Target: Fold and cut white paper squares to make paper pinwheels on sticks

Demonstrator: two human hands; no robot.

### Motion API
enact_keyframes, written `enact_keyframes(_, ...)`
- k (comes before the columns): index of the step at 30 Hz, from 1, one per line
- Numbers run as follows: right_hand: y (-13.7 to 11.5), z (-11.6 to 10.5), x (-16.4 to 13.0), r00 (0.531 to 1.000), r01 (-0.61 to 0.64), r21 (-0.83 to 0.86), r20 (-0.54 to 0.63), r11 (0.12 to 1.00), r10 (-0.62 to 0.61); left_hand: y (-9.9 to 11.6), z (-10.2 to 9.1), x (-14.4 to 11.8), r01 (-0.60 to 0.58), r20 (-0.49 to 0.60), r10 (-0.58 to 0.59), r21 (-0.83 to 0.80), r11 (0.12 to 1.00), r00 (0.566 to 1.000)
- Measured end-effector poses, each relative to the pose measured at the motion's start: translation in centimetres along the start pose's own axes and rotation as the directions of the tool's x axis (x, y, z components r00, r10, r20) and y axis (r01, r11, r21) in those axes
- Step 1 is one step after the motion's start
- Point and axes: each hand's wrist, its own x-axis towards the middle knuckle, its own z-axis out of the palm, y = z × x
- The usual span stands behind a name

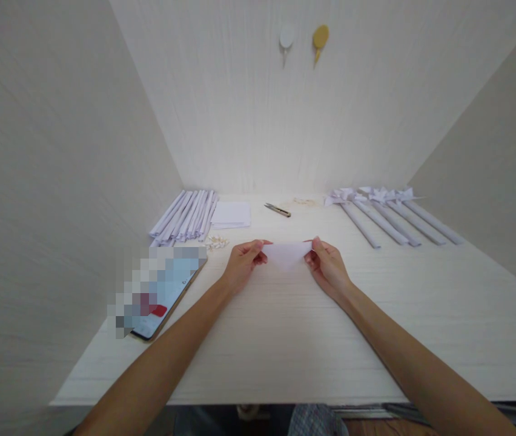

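White folded paper triangle, point down, sits centre frame just above the pale wood-grain desk. My left hand pinches its left corner, thumb and fingers closed on the edge; my right hand pinches the right corner the same way, other fingers curled under. Both grips are fingertip only and the sheet is stretched flat between them.

Risks as I judge them: the paper is thin and held taut, so pulling the hands apart unevenly could tear it or skew the crease. If one pinch slips, the fold may spring open and the edges lose alignment. It's white on a pale desk, so a misaligned edge is hard to spot.

Around it: the bundle of rolled white paper sticks lies left of centre, with a flat stack of white square sheets just beside it. A small heap of tan bits lies near my left hand; a sweep of the wrist could scatter them. The small metal-bladed cutter lies above the paper, near enough to catch a careless reach. Finished white paper pinwheels on sticks lie at upper right, well apart. The phone with a blurred screen is at lower left by my left forearm, near the desk edge; an elbow nudge could push it off.
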Motion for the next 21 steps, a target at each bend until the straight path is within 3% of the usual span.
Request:
enact_keyframes(7,-0.9,0.4,-0.1,0.998,0.037,0.094,-0.058,0.995,-0.032,0.2,0.5,-0.7,-0.1,0.062,0.092,0.139,0.985,0.994)
enact_keyframes(13,-0.8,1.4,0.1,0.991,-0.086,0.184,-0.089,0.979,0.104,0.3,0.4,-0.9,-0.221,0.04,0.218,0.178,0.959,0.975)
enact_keyframes(21,0.6,2.8,0.3,0.972,-0.127,0.252,-0.16,0.959,0.17,0.1,0.3,-0.6,-0.236,0.028,0.234,0.157,0.959,0.972)
